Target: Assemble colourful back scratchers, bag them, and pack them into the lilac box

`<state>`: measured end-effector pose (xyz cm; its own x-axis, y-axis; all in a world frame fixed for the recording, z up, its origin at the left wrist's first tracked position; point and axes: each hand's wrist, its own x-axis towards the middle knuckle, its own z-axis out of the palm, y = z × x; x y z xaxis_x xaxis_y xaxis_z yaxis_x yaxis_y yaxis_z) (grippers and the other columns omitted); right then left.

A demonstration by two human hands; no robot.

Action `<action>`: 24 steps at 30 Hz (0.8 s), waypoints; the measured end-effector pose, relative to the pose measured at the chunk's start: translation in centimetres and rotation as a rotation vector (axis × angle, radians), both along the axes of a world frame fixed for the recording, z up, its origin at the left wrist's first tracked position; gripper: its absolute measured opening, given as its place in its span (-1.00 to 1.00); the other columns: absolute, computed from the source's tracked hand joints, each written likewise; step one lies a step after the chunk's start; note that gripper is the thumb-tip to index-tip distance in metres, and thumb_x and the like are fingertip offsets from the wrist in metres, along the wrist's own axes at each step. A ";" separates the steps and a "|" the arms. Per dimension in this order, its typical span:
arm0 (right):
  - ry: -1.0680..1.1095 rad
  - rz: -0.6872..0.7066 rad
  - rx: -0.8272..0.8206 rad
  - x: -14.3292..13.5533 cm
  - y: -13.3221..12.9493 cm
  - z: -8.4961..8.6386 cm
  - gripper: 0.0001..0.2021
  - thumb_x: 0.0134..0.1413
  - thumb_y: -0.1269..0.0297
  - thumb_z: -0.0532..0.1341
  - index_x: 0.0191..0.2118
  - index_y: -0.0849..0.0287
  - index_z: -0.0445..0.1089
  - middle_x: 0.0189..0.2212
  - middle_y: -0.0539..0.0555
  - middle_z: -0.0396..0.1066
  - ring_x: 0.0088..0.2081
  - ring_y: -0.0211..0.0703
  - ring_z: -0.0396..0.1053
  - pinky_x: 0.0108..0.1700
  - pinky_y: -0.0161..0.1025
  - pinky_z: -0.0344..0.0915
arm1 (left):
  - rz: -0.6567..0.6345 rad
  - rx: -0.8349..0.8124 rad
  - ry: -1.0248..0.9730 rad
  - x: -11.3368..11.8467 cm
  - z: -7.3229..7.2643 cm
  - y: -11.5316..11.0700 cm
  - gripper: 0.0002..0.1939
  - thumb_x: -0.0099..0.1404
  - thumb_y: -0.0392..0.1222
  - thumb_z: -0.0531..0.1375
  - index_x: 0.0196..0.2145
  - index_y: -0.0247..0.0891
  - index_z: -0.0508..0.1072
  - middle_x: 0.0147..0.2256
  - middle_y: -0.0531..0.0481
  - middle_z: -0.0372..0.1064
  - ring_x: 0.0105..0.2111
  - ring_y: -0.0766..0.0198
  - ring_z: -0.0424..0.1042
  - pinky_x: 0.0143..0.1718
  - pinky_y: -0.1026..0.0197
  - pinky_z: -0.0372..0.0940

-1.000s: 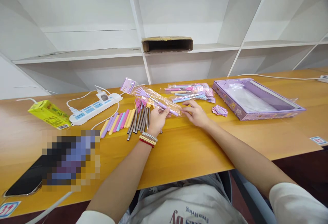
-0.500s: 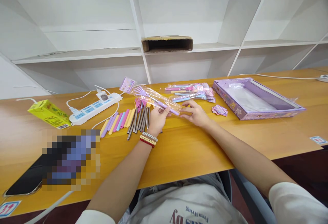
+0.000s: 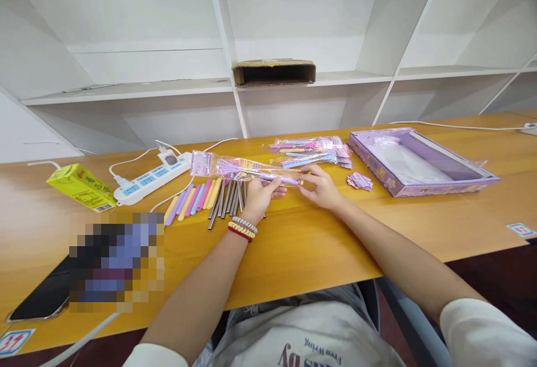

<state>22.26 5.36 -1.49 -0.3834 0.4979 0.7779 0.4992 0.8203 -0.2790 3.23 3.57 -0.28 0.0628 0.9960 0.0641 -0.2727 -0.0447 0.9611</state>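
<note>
A clear plastic bag [image 3: 222,166] with a purple fork-like stick inside stretches nearly level above the table. My left hand [image 3: 260,196] grips it near the middle, thumb on top. The fingers of my right hand [image 3: 319,187] pinch its right end. Below and left of the bag lie several metal tubes [image 3: 226,199], with several coloured handles [image 3: 195,198] beside them. Behind my right hand is a pile of filled bags [image 3: 312,150]. A small stack of printed cards [image 3: 359,181] rests to the right of that hand.
On the right stands an open purple box [image 3: 394,189]. To the left are a power strip [image 3: 157,177] with cables, a yellow-green drink carton [image 3: 79,187] and a dark phone [image 3: 42,291]. A cardboard box [image 3: 273,63] sits on the shelf behind.
The bag has swung from a slant to nearly level, its printed left end moving down and left. Both hands have shifted only slightly and keep their hold.
</note>
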 end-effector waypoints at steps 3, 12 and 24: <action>0.038 0.037 -0.020 0.0 0.0 0.0 -0.82 0.03 0.33 0.17 -0.21 0.13 0.43 -0.21 0.14 0.32 -0.14 -0.14 0.30 -0.10 -0.14 0.32 | -0.043 -0.036 -0.036 -0.2 0.2 -0.1 -0.70 -0.02 -0.16 0.33 -0.39 -0.43 0.41 -0.51 -0.09 0.42 -0.53 0.28 0.45 -0.51 0.27 0.39; 0.099 0.058 -0.108 -0.3 -0.3 0.7 -0.87 0.03 0.31 0.17 -0.28 0.18 0.42 -0.24 0.15 0.33 -0.16 -0.15 0.32 -0.12 -0.16 0.31 | -0.020 -0.045 -0.039 -0.1 0.0 0.1 -0.68 -0.05 -0.16 0.35 -0.38 -0.40 0.38 -0.46 -0.09 0.42 -0.50 0.28 0.45 -0.51 0.28 0.36; 0.079 0.022 -0.321 3.1 0.8 1.7 -0.87 -0.06 0.31 0.21 -0.34 0.19 0.45 -0.24 0.12 0.38 -0.21 -0.14 0.33 -0.30 -0.25 0.28 | 0.261 -0.035 -0.342 -1.5 0.7 1.1 -0.72 -0.01 -0.14 0.28 -0.41 -0.33 0.31 -0.51 0.05 0.35 -0.49 0.27 0.45 -0.49 0.27 0.31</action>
<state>25.40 6.16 0.19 -0.3415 0.7150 0.6101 0.4485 0.6944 -0.5627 1.74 4.62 0.44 -0.2101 0.9777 0.0034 -0.5595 -0.1231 0.8196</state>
